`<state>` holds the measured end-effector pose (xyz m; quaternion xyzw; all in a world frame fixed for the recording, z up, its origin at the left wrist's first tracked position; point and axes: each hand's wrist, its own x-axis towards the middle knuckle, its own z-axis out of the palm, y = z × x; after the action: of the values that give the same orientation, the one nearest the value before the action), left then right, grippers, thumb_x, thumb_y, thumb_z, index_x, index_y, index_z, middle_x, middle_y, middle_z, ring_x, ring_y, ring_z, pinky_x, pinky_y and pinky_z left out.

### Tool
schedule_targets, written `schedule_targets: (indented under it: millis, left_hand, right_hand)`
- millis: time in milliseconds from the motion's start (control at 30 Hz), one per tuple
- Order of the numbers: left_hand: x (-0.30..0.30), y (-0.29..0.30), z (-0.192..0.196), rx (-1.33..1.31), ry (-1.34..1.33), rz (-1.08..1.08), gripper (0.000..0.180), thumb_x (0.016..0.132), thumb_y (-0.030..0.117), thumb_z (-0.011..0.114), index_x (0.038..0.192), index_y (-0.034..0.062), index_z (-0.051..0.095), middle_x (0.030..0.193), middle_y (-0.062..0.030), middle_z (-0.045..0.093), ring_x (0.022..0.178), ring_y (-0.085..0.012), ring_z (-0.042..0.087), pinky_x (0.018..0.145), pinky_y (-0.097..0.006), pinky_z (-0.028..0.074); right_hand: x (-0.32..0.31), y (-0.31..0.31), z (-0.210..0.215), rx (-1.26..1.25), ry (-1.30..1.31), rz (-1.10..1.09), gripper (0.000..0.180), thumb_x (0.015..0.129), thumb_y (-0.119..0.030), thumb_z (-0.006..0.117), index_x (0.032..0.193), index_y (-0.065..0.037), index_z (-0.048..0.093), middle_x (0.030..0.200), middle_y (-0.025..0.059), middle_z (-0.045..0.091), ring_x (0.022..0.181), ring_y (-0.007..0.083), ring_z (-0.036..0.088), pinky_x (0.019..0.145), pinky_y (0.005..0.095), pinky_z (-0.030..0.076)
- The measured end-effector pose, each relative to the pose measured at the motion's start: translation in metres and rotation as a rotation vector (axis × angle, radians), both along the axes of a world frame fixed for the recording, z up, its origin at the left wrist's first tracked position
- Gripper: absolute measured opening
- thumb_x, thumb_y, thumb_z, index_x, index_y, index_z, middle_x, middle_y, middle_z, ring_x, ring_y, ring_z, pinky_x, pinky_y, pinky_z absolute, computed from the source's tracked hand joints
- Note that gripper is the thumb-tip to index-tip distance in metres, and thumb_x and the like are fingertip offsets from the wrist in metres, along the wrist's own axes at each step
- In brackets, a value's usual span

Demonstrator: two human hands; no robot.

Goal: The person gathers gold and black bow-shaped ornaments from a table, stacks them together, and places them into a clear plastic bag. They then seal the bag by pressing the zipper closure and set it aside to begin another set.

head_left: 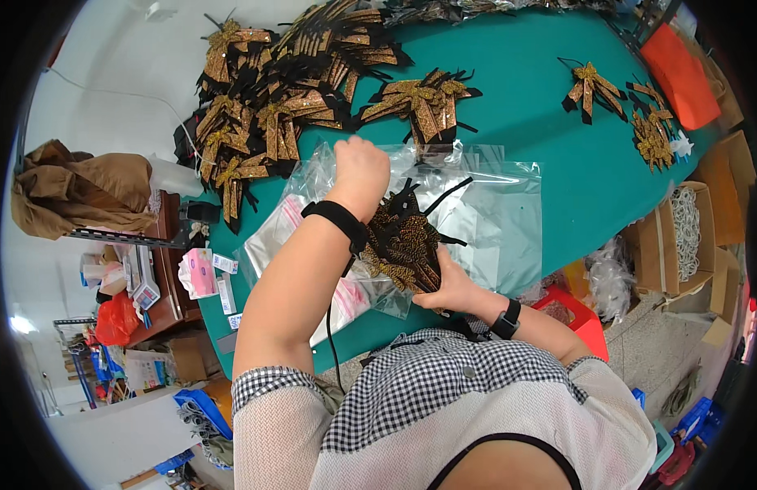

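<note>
We see a green table (550, 163) with a heap of gold-and-black glitter bows (280, 98) at its far left, then clear plastic bags (501, 220) spread near us. Our right hand (448, 282) grips a bundle of bows (403, 241) (fingers wrapped beneath), while our left hand (360, 167) is fisted above it.
</note>
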<state>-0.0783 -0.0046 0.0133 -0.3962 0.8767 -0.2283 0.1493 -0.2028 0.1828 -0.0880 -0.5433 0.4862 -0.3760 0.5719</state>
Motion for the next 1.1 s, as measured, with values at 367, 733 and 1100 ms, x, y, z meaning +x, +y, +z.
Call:
schedule_targets:
  millis: [367,733,1100]
  left_hand:
    - [-0.046,0.023,0.022,0.419,0.31,-0.117,0.009,0.066,0.007,0.057,0.07,0.004,0.064,0.076,-0.0153,0.063,0.074,-0.0313,0.062,0.064,-0.04,0.05]
    - [-0.072,0.077,0.039,0.386,0.424,-0.381,0.007,0.064,0.011,0.061,0.067,0.0082,0.066,0.071,-0.0075,0.064,0.068,-0.021,0.064,0.057,-0.03,0.049]
    - [0.031,0.148,-0.071,0.88,0.898,0.934,0.047,0.077,0.035,0.066,0.102,-0.0021,0.053,0.092,-0.0139,0.061,0.083,-0.026,0.06,0.068,-0.035,0.048]
  right_hand:
    - [-0.009,-0.016,0.023,-0.045,0.079,0.117,0.098,0.057,-0.021,0.073,0.134,0.001,0.017,0.112,0.017,0.05,0.104,0.0251,0.051,0.089,0.0327,0.039]
    - [-0.046,-0.007,-0.012,0.497,-0.647,-0.076,0.073,0.062,-0.014,0.071,0.125,-0.001,0.035,0.116,0.012,0.051,0.101,0.0225,0.054,0.083,0.034,0.046]
    - [-0.04,-0.01,-0.031,0.604,-1.181,-0.156,0.054,0.071,-0.032,0.062,0.111,0.002,0.049,0.103,0.0147,0.056,0.085,0.026,0.059,0.076,0.038,0.051]
